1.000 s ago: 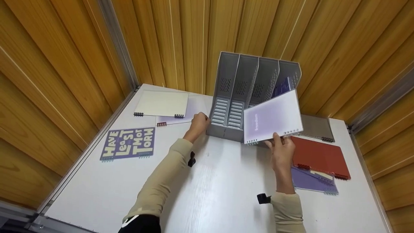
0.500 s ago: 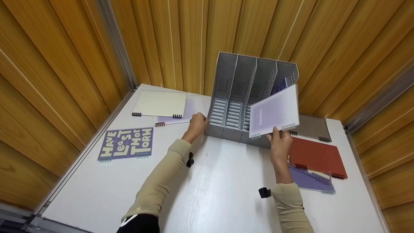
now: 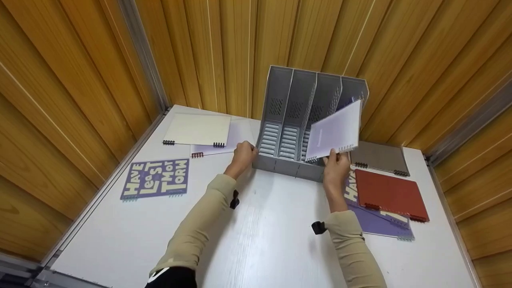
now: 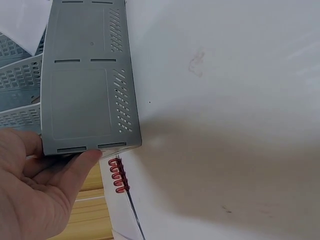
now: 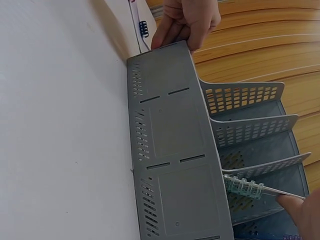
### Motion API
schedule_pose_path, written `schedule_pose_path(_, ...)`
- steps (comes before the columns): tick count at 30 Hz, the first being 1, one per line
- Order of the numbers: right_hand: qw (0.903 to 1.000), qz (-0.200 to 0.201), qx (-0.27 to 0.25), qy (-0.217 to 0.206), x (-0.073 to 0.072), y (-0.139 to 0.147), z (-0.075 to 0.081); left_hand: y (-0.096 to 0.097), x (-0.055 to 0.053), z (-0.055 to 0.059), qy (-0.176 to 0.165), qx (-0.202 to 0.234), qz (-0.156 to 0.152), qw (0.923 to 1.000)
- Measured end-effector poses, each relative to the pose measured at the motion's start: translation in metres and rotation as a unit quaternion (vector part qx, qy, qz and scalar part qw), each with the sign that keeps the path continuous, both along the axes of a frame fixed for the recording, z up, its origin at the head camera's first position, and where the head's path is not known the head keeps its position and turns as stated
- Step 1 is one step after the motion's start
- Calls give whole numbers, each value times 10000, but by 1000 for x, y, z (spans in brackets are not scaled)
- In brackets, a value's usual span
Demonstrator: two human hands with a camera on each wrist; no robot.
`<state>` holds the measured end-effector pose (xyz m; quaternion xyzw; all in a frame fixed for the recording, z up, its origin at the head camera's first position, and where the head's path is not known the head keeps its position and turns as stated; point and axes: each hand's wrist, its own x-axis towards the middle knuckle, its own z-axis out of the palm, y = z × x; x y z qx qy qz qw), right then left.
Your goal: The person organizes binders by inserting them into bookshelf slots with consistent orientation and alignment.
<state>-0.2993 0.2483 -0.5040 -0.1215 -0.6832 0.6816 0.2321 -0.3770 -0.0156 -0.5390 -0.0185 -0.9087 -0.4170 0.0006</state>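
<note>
My left hand [image 3: 243, 157] grips the front left corner of a grey file organizer [image 3: 288, 168], its fingers and thumb around the corner in the left wrist view. In my right hand [image 3: 336, 170] is a lilac spiral notebook [image 3: 335, 130], pinched by its spiral-bound edge. The notebook stands tilted at the organizer's right part, its near lower corner at the mouth of the third compartment from the left. Clear spiral rings [image 5: 245, 187] show close to the front wall in the right wrist view. Behind it, a dark purple notebook [image 3: 346, 101] stands in the rightmost compartment, mostly hidden.
On the left lie a cream notebook [image 3: 198, 129] over a lilac one [image 3: 240, 134], and a purple lettered notebook [image 3: 156, 178]. Grey-brown [image 3: 380, 158] and red [image 3: 392, 194] notebooks lie on the right, the red one over purple ones [image 3: 378, 224]. Wood-patterned walls [image 3: 224, 52] stand behind.
My right hand has moved the lilac notebook back and turned it more edge-on, toward the organizer's compartments. A lettered purple notebook beneath the red one now shows. My left hand keeps its grip.
</note>
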Motion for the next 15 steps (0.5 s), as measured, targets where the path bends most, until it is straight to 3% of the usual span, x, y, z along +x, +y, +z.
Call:
schedule_pose_path(8,9993,20,329,-156,-25,-12,-13,-1,-2,-1,15,17,-47,10000)
schedule_pose_path(15,9925,-90,1146,-417,-44,-16,-22,-1,-2,-1,-28,-52,-35,10000)
